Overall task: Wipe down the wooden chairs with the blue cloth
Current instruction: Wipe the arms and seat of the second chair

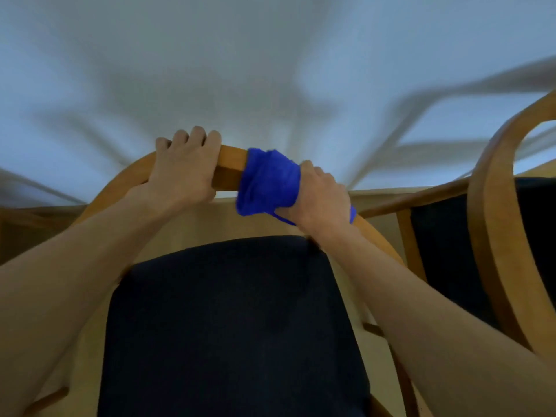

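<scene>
A wooden chair with a curved top rail (231, 167) and a dark seat cushion (234, 326) stands directly below me. My left hand (183, 170) grips the rail at its top left, fingers curled over the far side. My right hand (320, 194) grips the blue cloth (267, 182), which is wrapped around the rail just right of the left hand. A strip of the cloth hangs under my right wrist.
A second wooden chair (493, 224) with a dark cushion stands close on the right. A white tabletop (270, 70) with blurred shadows fills the far side behind the rail; its wooden edge (391, 192) runs behind the chairs.
</scene>
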The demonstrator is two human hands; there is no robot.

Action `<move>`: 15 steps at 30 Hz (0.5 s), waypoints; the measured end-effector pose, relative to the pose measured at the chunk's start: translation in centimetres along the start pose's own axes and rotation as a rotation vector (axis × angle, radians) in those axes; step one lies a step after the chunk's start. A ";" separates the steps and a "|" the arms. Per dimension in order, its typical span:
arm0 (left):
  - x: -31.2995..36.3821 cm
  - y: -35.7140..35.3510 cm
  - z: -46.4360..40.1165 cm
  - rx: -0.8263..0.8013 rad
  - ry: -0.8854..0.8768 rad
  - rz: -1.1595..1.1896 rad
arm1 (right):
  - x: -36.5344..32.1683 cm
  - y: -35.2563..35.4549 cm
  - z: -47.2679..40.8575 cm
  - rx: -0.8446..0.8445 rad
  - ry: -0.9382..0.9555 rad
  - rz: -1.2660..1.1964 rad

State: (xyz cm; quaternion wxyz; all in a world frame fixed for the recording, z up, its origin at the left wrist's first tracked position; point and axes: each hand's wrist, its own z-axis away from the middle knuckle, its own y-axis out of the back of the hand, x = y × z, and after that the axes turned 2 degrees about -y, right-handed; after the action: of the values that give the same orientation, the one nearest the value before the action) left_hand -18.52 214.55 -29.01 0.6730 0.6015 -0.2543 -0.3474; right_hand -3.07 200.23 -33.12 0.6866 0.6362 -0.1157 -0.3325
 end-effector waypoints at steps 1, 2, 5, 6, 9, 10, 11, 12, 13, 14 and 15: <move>0.1 -0.1 -0.1 0.004 -0.002 0.002 | 2.2 0.1 1.3 -0.011 -0.076 0.076; 0.1 -0.2 -0.2 0.019 0.001 -0.006 | 3.9 0.1 2.4 -0.011 -0.136 0.141; 0.6 -0.5 -0.2 0.062 0.029 -0.032 | 3.8 -0.4 2.2 -0.055 -0.227 0.222; 0.6 -0.4 -0.3 0.067 0.038 -0.030 | 2.3 -0.4 1.1 -0.055 -0.219 0.212; 0.6 -0.4 -0.2 0.071 0.036 -0.026 | -2.9 -1.0 -1.5 0.033 -0.001 0.065; 0.5 -0.3 -0.2 0.067 0.034 -0.028 | -3.8 -1.0 -1.8 0.052 0.074 0.006; 0.3 -0.2 -0.1 0.058 0.034 -0.024 | -3.9 -0.8 -1.7 0.046 0.120 -0.040; 0.3 -0.2 -0.1 0.051 0.030 -0.017 | -3.1 -0.5 -1.4 0.035 0.125 -0.064; 0.2 -0.1 -0.1 0.046 0.020 -0.009 | -1.7 -0.1 -0.9 0.017 0.084 -0.066; 0.2 -0.1 -0.2 0.037 0.011 -0.004 | 0.1 0.2 0.0 -0.013 0.015 -0.041; 0.3 -0.1 -0.1 0.024 0.005 -0.005 | 2.1 0.5 1.1 -0.041 -0.067 0.000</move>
State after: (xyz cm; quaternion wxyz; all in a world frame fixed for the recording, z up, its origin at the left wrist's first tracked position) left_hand -18.25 214.44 -29.10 0.6653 0.6111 -0.2553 -0.3446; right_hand -2.01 198.04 -33.04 0.6952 0.6104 -0.1315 -0.3560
